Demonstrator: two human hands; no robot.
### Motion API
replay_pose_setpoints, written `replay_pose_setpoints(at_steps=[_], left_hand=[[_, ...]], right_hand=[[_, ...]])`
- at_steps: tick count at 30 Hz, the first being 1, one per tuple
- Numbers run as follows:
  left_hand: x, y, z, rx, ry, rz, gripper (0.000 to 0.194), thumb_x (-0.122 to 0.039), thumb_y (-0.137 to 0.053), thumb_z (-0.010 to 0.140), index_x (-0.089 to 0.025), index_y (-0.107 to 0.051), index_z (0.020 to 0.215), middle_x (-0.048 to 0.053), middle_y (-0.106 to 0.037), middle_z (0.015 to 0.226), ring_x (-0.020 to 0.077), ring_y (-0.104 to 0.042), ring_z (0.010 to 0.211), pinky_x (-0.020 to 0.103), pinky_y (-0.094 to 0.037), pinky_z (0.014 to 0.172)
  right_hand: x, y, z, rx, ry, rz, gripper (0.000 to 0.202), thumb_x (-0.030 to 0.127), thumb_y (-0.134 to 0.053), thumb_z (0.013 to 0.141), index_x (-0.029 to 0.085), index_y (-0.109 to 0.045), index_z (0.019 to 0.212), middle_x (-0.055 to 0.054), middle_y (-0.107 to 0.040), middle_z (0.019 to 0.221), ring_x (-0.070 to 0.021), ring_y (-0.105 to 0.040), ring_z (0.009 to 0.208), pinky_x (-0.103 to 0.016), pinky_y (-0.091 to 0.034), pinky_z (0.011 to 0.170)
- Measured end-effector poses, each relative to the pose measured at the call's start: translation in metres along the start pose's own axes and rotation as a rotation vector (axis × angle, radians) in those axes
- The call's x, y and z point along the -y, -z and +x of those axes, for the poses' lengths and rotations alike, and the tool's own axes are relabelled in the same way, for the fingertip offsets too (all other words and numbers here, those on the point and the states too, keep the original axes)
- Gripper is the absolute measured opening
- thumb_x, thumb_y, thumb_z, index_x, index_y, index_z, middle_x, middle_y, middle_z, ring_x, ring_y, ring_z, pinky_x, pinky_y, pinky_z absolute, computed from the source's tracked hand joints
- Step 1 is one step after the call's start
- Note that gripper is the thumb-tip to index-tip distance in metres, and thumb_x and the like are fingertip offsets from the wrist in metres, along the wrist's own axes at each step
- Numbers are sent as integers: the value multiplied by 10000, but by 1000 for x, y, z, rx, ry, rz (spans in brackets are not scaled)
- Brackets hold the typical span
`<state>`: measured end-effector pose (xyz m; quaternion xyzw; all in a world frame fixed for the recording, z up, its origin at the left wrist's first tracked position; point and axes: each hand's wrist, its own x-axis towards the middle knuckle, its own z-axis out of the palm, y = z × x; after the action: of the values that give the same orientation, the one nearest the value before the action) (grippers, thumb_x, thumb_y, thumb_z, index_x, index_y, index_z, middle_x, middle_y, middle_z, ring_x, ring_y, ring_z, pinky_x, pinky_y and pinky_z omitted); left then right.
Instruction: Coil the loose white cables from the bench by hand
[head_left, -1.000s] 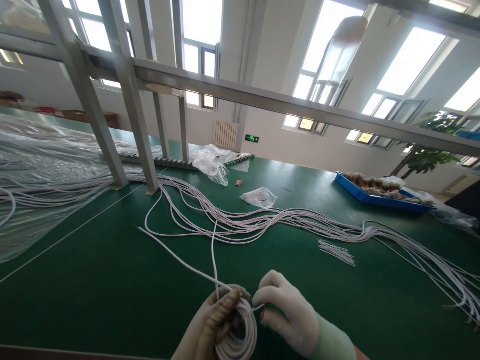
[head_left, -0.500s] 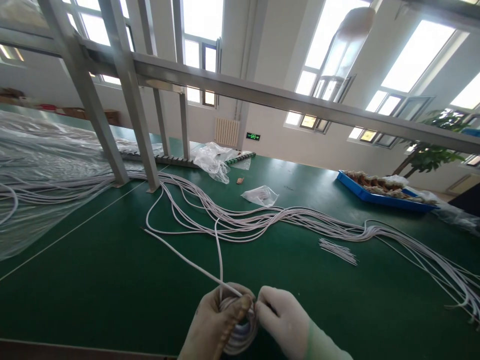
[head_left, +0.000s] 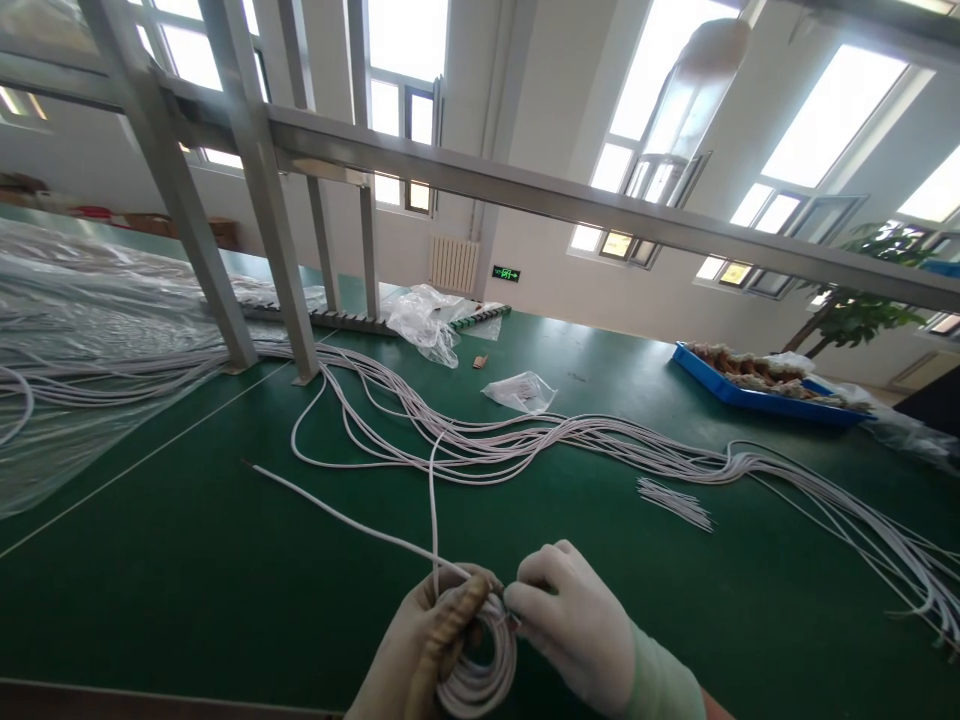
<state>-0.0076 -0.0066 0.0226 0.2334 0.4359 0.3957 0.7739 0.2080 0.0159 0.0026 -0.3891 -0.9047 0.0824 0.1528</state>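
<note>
The left hand [head_left: 427, 640], in a soiled glove, is closed around a small coil of white cable [head_left: 480, 665] at about 6 o'clock in the view, thumb laid across the top of the loops. The right hand [head_left: 574, 625], in a cleaner white glove, sits just beside it at 5 o'clock, its fingertips [head_left: 517, 603] pinched against the coil's upper edge, so the two hands meet on the coil. From the coil two strands of the same cable run out over the green table [head_left: 187, 560]: a free end [head_left: 251, 466] stretching toward 10 o'clock and lying flat, and another strand rising toward 12 o'clock into the long bundle of white cables [head_left: 525, 445] that sweeps across the table from 10 o'clock to 3 o'clock. A little sheaf of short white ties [head_left: 675, 503] lies apart from the bundle at 2 o'clock. Farther off at 2 o'clock a shallow blue tray [head_left: 739, 395] holds a heap of brownish pieces partly under clear plastic; what they are is too small to tell. Near 12 o'clock a small clear bag [head_left: 521, 392] lies on the table with something pale and reddish inside, and behind it a larger crumpled clear bag [head_left: 424, 322]. At 9 o'clock a wide clear plastic sheet [head_left: 82, 330] covers more cables. A grey metal frame [head_left: 255, 190] stands on the table at 11 o'clock.
</note>
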Motion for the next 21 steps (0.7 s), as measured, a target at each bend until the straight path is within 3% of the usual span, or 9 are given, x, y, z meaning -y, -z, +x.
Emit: replay_pose_setpoints(at_steps=[3,7,10,12,14,17,19,21], left_hand=[[-3,-1,0,24,9,-19,529,-616,-862,673,-183,-765,961,61,-768,864,232,-690,859,329,-533,843],[-3,-2,1,43,9,-6,559,-629,-892,610,-184,-767,924,51,-761,826,225,-680,804,326,-525,789],[7,-2,10,41,7,-2,490,-583,-891,651,-188,-757,909,41,-763,832,204,-661,787,339,-525,800],[17,0,19,27,-9,15,396,-508,-894,689,-181,-750,861,31,-755,802,206,-664,756,349,-532,770],[25,3,26,27,-61,35,353,-455,-908,686,-172,-749,826,22,-742,749,205,-661,706,335,-525,702],[26,7,27,20,-75,-8,389,-487,-916,664,-180,-764,849,15,-728,730,176,-638,674,292,-498,660],[20,9,19,7,-77,-14,484,-573,-907,631,-199,-787,913,33,-741,808,190,-655,746,297,-516,726],[12,8,10,-11,-119,29,540,-640,-877,627,-219,-801,956,61,-746,893,232,-671,845,323,-530,810]], right_hand=[[0,2,4,13,55,-19,142,264,-524,998,215,-595,885,-60,-626,904,-202,-519,743,-328,-420,635],[8,5,4,37,-50,265,148,258,-440,995,228,-559,913,-41,-598,898,-198,-517,755,-351,-458,694],[17,1,5,65,-396,556,183,289,-449,974,221,-528,824,-26,-554,822,-192,-529,752,-325,-462,674],[19,-6,7,154,-669,777,205,294,-490,942,222,-494,750,12,-501,700,-160,-498,644,-274,-415,570],[17,-13,7,260,-820,969,197,293,-495,922,228,-471,737,60,-428,597,-116,-412,500,-236,-330,460],[11,-16,2,241,-806,1086,245,368,-408,981,230,-476,789,91,-378,548,-95,-322,407,-229,-264,399],[8,-13,-4,91,-710,996,262,383,-398,1014,210,-541,880,55,-469,626,-117,-430,487,-242,-365,464],[5,-10,-10,-59,-508,774,201,334,-464,1008,200,-612,1034,-12,-579,810,-162,-558,668,-289,-476,610]])
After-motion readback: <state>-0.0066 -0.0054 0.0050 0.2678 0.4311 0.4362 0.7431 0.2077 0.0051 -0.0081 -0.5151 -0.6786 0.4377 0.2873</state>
